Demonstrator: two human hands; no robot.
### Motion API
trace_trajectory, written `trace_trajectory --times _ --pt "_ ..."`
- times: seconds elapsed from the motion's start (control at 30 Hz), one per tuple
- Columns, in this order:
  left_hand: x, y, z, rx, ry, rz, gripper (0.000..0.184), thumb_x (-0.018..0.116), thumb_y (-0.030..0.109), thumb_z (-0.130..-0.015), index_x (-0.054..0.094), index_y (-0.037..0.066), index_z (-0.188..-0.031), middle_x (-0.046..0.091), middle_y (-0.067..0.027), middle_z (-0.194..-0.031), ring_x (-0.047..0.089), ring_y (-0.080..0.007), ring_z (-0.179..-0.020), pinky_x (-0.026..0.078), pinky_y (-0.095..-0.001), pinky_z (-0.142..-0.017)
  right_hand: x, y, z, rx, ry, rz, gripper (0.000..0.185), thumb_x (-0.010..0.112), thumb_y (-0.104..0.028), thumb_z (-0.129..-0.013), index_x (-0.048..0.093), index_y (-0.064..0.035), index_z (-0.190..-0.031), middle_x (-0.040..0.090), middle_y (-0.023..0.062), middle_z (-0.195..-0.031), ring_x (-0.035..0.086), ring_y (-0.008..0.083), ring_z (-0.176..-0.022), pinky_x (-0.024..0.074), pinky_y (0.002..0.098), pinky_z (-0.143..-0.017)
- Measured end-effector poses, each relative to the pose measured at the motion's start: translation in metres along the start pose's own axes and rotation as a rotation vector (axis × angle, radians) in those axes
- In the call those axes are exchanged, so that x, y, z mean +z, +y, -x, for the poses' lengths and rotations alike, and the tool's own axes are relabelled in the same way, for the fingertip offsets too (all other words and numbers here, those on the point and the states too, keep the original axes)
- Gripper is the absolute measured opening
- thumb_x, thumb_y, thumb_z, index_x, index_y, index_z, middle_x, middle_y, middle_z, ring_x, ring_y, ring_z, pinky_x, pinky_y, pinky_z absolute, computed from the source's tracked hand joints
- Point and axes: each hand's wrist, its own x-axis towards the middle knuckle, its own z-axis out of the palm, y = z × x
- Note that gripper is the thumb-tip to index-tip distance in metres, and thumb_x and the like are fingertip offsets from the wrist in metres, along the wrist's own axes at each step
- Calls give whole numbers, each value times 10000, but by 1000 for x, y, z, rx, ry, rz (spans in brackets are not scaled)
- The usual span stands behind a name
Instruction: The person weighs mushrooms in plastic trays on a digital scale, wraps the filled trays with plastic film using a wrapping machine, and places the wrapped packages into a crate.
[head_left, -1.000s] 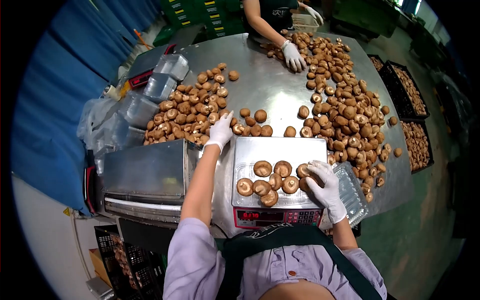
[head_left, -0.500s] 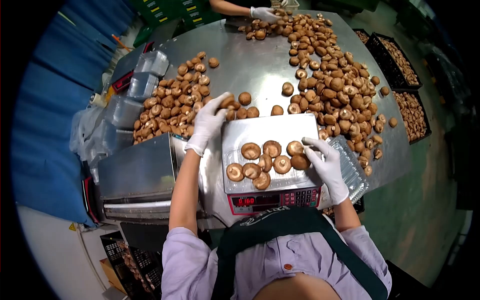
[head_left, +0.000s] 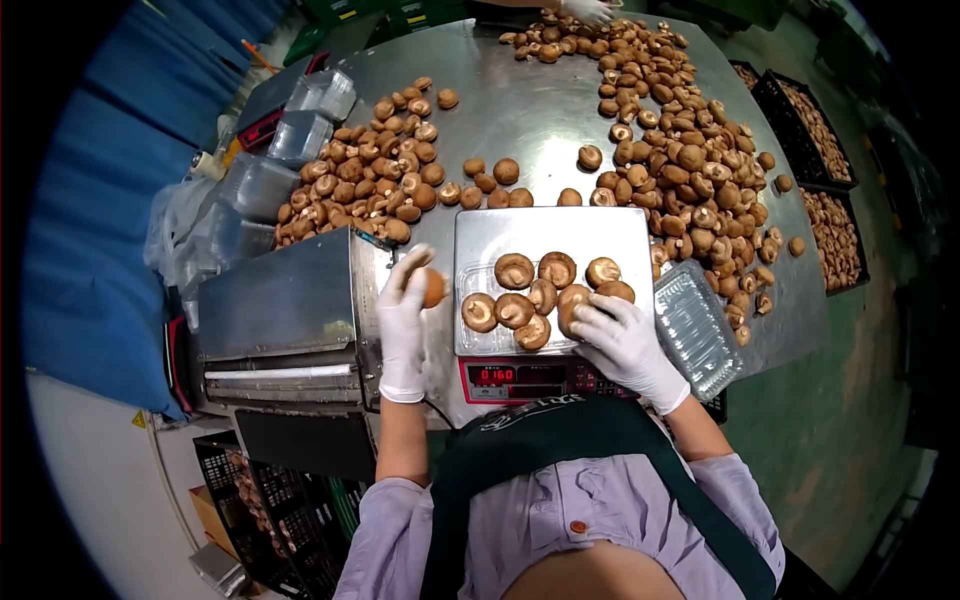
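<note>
My left hand point(head_left: 402, 335), in a white glove, is closed on a brown mushroom point(head_left: 434, 288) left of the scale. With fingers round another mushroom point(head_left: 572, 308), my right hand point(head_left: 630, 348) reaches over the front right of the scale's metal plate point(head_left: 550, 225). Several more mushrooms point(head_left: 514, 271), most with stems up, lie in a clear plastic tray point(head_left: 484, 348) on that plate. Below it, the scale's red display point(head_left: 494, 375) reads 0160. A second clear plastic tray point(head_left: 700, 330) rests against the right side of the scale.
A large mushroom heap point(head_left: 700, 180) covers the table's right side, and a smaller one point(head_left: 370, 175) lies left. Stacked clear trays point(head_left: 255, 187) stand beyond a metal machine point(head_left: 280, 310). Across the table is another person's gloved hand point(head_left: 588, 10). Black crates point(head_left: 835, 240) hold mushrooms at right.
My left hand has drawn back from the loose mushrooms behind the scale, bringing one along. My right hand has shifted left and closed on a mushroom. The other person's hand has moved farther away.
</note>
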Motion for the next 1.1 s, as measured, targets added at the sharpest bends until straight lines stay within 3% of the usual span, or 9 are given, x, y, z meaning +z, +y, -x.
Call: trace_trajectory --times 0.07,0.17,0.23,0.37,0.47,0.6,0.8,0.93,1.1 --pt "-20 -14 -1 -115 71 171 269 524 148 -928 579 17 -1156 576 -114 -1152 586 -186 -962 545 -309 -778 -4 -6 5 -56 -225 133 421 767 -158 -665 632 -75 -1055 592 89 -1156 520 294 -1153 416 421 -949" --pt "-38 -49 -8 -216 88 354 285 569 131 -897 577 26 -1162 582 -108 -1096 593 -185 -913 545 -317 -767 -4 -5 8 -15 -154 96 431 765 -171 -650 634 -82 -1050 575 82 -1181 473 321 -1197 367 458 -992" --pt "-40 -74 -17 -270 267 263 336 618 83 -850 568 29 -1177 579 -95 -1053 592 -182 -897 538 -327 -758 -3 2 8 23 -36 51 438 760 -141 -636 633 -76 -1051 580 84 -1172 492 328 -1165 406 447 -956" --pt "-79 -183 -45 -214 268 -411 476 677 85 -781 527 -14 -1222 600 -118 -1041 586 -193 -896 470 -280 -790 -10 3 8 188 84 2 394 740 -111 -656 641 -52 -1032 622 123 -1102 534 328 -1107 437 396 -926" --pt "-60 -147 -33 0 264 -949 451 649 189 -795 551 11 -1197 543 -211 -1210 525 -325 -1119 395 -341 -970 -14 5 11 209 107 31 383 742 -114 -669 641 -46 -1033 629 126 -1096 545 326 -1102 451 399 -909" --pt "-42 -104 -32 139 317 -972 398 630 215 -813 580 36 -1165 489 -214 -1292 455 -336 -1216 351 -361 -1022 -14 5 13 267 102 17 386 744 -118 -670 640 -39 -1033 633 127 -1092 537 326 -1113 435 394 -927" --pt "14 -41 -14 238 -87 -460 360 585 221 -869 567 39 -1179 522 -169 -1266 487 -280 -1195 369 -355 -1017 -5 9 3 295 85 0 417 751 -159 -673 634 -40 -1056 607 150 -1128 491 339 -1161 413 402 -950" --pt "37 -40 -11 370 -218 -673 436 573 311 -880 544 35 -1216 517 -193 -1261 460 -329 -1205 340 -398 -1024 4 11 -10 337 -25 55 578 758 -335 -676 592 -69 -1162 492 195 -1265 390 375 -1243 340 449 -1019" --pt "48 -47 -12 393 -285 -846 393 601 272 -852 585 92 -1200 564 -156 -1227 407 -332 -1258 280 -428 -1056 16 11 -15 319 -95 181 566 727 -352 -701 581 -82 -1176 466 209 -1270 364 387 -1244 307 474 -1028"
